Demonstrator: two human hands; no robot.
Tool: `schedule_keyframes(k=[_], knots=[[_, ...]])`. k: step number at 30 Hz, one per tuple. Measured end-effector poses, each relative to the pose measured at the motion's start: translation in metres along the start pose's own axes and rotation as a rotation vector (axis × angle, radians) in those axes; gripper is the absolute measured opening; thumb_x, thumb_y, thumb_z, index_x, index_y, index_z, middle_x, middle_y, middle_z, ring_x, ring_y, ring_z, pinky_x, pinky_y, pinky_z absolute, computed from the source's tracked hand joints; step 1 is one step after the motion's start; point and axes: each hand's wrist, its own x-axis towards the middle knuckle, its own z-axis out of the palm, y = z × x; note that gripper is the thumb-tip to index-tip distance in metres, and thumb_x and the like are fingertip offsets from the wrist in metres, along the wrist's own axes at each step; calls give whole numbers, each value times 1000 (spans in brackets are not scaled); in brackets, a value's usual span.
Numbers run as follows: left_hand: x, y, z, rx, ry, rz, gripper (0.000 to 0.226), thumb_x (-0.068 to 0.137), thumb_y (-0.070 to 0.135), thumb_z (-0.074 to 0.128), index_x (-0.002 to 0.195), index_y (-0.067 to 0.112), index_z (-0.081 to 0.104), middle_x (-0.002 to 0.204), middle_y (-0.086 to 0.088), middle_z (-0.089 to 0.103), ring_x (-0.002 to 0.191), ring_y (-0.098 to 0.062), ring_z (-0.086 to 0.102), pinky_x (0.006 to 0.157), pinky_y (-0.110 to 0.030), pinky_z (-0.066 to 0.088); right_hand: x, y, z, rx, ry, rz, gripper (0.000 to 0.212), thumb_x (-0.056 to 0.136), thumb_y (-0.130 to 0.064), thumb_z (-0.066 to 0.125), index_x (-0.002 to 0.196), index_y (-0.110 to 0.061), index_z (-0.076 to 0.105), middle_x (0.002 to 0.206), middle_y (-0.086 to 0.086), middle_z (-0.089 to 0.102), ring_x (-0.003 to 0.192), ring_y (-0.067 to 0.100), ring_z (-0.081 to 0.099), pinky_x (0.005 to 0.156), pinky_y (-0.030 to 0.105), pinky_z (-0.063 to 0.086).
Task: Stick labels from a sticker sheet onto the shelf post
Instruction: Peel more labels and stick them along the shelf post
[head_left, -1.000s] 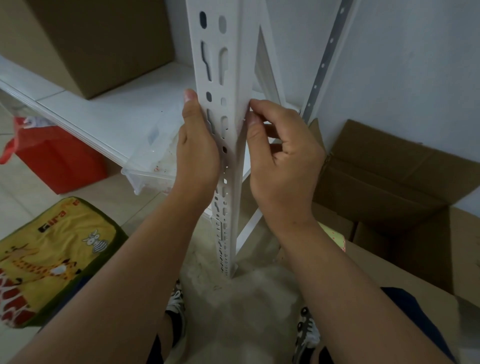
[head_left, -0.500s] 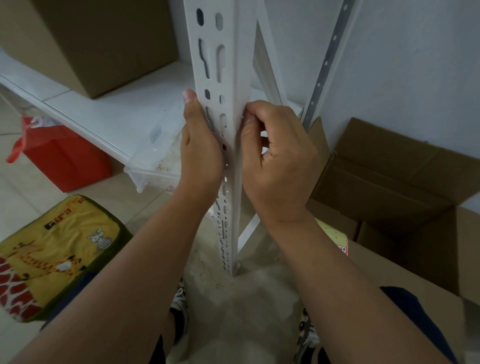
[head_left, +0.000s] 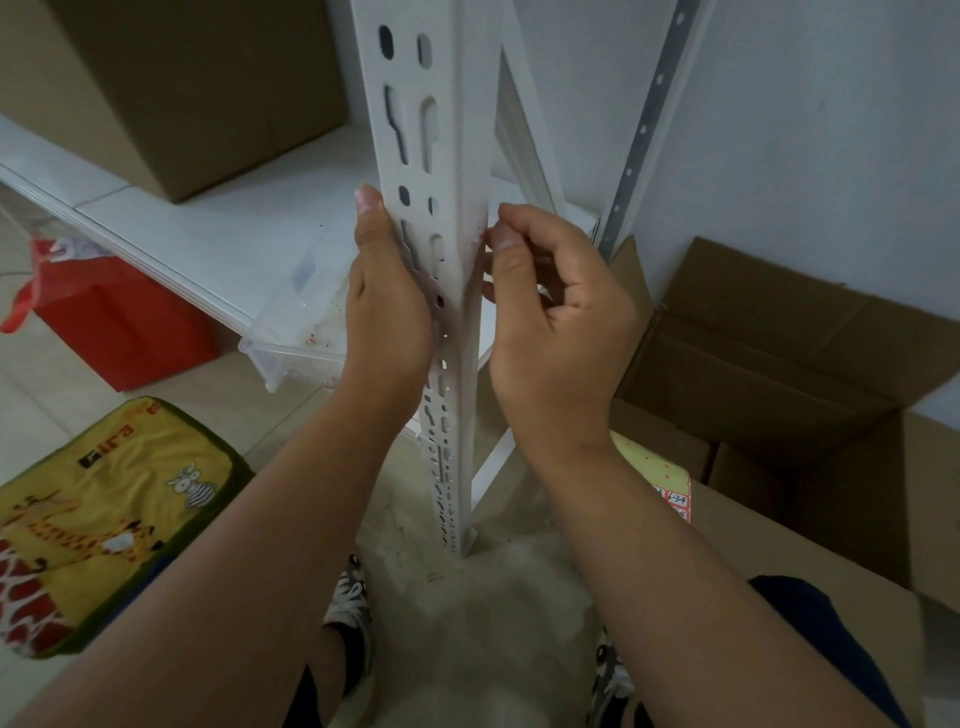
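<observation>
The white slotted shelf post (head_left: 447, 130) stands upright in the middle of the view. My left hand (head_left: 387, 306) grips its left flange, thumb straight up along the front face and fingers hidden behind. At the post's right edge my right hand (head_left: 556, 317) has its fingers curled, thumb tip against the forefinger. A small red bit of label (head_left: 481, 235) shows at that edge between thumb and post; most of it is hidden. The yellow sticker sheet (head_left: 667, 480) with red labels lies on a cardboard box behind my right forearm.
A white shelf board (head_left: 218, 228) carries a closed cardboard box (head_left: 171, 88) and a clear plastic tray (head_left: 306, 322). An open cardboard box (head_left: 779, 353) sits by the wall on the right. On the floor at left are a red bag (head_left: 114, 322) and a yellow cushion (head_left: 104, 514).
My right hand has drawn slightly right from the post's edge, its fingers curling tighter. The left hand has kept its grip on the post.
</observation>
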Motion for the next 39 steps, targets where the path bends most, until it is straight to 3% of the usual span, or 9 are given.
schedule_keyframes(k=[4,7,10,14,18,23,26,33,39], knots=[[1,-2,-1,-11,-5,-18,50,102,56,24,89,34,66,88,12,74,88,-2,69,91,-30,52,3,0,-2,-127,-24,-187,14,91,-2,61,102,0,70,94,9,72,86,10,64,73,17,54],[1,-2,-1,-23,-10,-1,51,103,54,23,86,34,67,82,15,75,85,1,70,87,-25,53,3,4,-3,-212,-25,-286,13,91,-2,61,98,3,71,92,10,72,86,13,65,74,20,54],[0,-2,1,-34,-18,10,49,104,53,22,92,34,66,89,13,75,90,0,70,90,-25,54,3,7,-3,-249,-31,-333,12,91,-2,61,96,3,71,90,11,72,84,14,64,73,18,52],[-1,-2,3,-44,-11,22,49,104,52,22,89,35,65,82,18,74,86,4,70,88,-23,54,2,7,-4,-263,-33,-345,12,91,-2,60,94,3,70,88,11,71,82,12,61,73,12,48],[-1,-2,3,-52,-7,19,49,104,53,23,91,35,66,88,15,75,90,1,70,94,-28,54,1,9,-3,-285,-51,-303,13,91,-4,59,94,2,70,87,10,70,80,11,60,73,8,44],[-1,-2,2,-36,-8,16,46,103,54,23,83,40,62,70,27,70,75,10,66,83,-22,51,-2,7,-4,-179,-61,-163,14,92,-4,61,101,0,70,94,9,72,87,11,62,74,11,50],[0,-2,-1,-17,-28,24,47,103,54,22,82,39,62,71,25,70,74,10,66,78,-20,49,-1,2,-3,-112,-51,-112,18,93,-6,60,107,0,69,98,9,72,91,11,64,76,15,54],[2,-3,-2,-32,-23,24,51,104,52,24,81,35,66,73,20,73,78,6,69,81,-22,50,5,4,-3,-184,-54,-257,12,91,-2,61,98,2,69,90,10,70,81,15,65,68,25,55],[0,-2,1,-70,-21,42,50,105,49,22,86,33,66,79,18,75,84,3,70,85,-23,54,4,7,-3,-251,-46,-329,10,91,-2,60,94,3,69,87,11,70,81,11,60,71,14,50]])
